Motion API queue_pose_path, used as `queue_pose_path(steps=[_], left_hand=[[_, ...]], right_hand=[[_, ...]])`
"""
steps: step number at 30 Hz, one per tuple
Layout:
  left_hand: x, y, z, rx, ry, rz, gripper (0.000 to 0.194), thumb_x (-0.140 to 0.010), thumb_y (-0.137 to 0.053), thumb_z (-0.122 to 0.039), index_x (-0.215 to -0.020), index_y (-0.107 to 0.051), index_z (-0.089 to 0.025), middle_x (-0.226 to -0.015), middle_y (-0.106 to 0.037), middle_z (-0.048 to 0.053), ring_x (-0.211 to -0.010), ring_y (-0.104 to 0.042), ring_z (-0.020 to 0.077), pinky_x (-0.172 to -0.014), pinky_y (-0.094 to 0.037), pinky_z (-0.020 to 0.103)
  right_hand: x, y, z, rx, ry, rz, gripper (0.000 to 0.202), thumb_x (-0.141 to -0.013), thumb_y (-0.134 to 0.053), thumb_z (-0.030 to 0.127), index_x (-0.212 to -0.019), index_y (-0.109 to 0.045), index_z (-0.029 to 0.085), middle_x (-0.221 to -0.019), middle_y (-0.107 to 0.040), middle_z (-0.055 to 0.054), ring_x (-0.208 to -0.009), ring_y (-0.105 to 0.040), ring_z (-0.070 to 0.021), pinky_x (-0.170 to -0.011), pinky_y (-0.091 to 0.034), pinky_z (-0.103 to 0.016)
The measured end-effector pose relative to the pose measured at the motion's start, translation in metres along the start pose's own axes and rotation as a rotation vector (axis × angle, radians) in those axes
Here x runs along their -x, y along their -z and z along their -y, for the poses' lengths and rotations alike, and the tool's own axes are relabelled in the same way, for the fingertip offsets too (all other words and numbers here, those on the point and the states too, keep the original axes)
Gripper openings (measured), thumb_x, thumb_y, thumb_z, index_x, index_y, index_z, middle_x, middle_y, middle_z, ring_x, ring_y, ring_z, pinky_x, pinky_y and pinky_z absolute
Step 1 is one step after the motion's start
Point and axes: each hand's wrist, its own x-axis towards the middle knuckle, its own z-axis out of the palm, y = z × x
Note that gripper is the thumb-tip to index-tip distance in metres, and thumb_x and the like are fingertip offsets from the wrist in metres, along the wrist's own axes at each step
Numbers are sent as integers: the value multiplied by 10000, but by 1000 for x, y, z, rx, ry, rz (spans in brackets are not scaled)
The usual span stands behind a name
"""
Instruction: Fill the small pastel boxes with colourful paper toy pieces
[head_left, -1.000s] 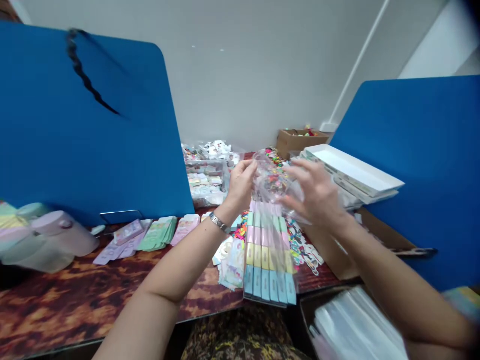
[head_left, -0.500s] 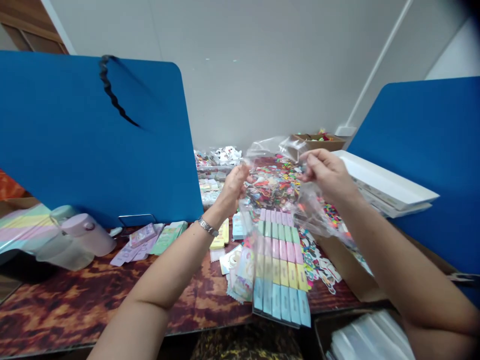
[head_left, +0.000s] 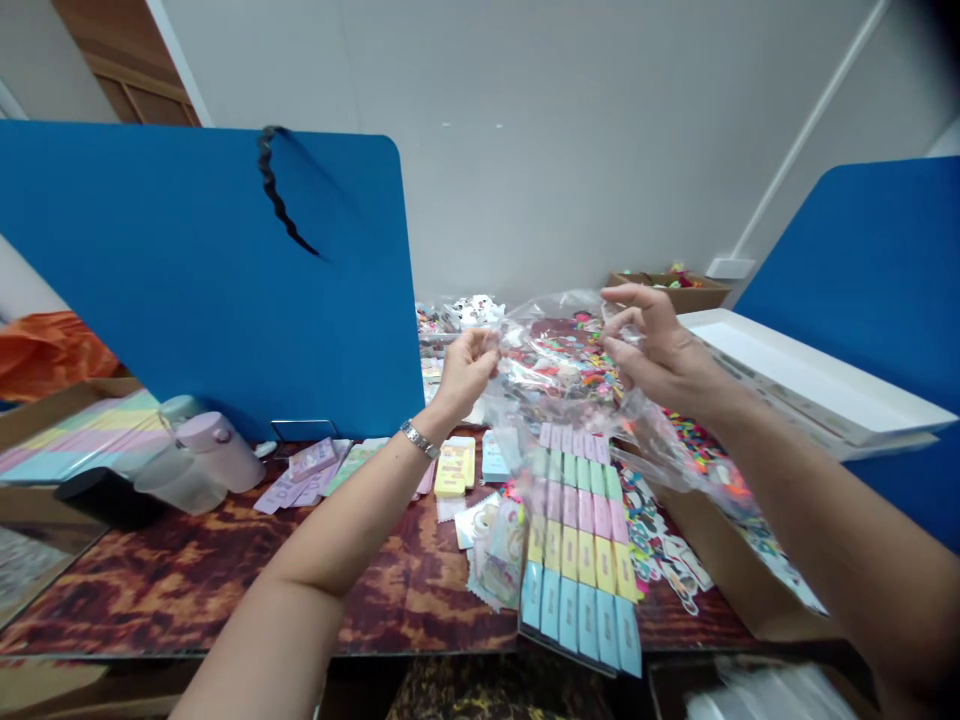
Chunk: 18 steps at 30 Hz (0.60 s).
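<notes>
A clear plastic bag (head_left: 555, 325) is stretched between my two hands above the table. My left hand (head_left: 471, 372), with a metal watch on the wrist, pinches its left edge. On the other side my right hand (head_left: 652, 345) has its fingers partly spread, with thumb and fingertips at the bag's right edge. Below the bag lies a tray of small boxes (head_left: 581, 545) in rows of purple, green, pink, yellow and blue. Clear film touches the upper part of these boxes. Packets with printed pictures (head_left: 499, 555) lie just left of the tray.
Loose colourful pieces (head_left: 664, 545) and a carton (head_left: 735, 560) are at the right, below white trays (head_left: 817, 375). Yellow boxes (head_left: 454, 467), purple cards (head_left: 300, 485) and a pink bottle (head_left: 221, 452) stand left. Blue panels (head_left: 225, 290) rise behind.
The view has shifted left, so things appear further right. My right hand's fingers have spread from a tighter pinch, and the bag's upper part looks wider and rounder.
</notes>
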Motion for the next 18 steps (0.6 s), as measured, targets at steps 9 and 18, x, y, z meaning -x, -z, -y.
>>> queue_pose_path(steps=[9, 18], left_hand=[[18, 25, -13, -229, -314, 477, 791, -817, -430, -77, -1512, -257, -412, -1197, -590, 41, -761, -575, 101, -737, -550, 280], [37, 35, -36, -716, -630, 538, 828, -864, -579, -238, -1548, -142, -399, -1502, -379, 81, -1357, -398, 310, -1097, -403, 547]], right_hand=[[-13, -10, -18, 465, 55, -135, 301, -869, -441, 137, -994, -702, 219, -1008, -706, -82, -915, -661, -231, -774, -530, -382], [-18, -24, 16, 463, 145, -215, 375, -844, -478, 105, -1184, -610, 193, -1021, -637, -108, -935, -643, -235, -792, -557, -374]])
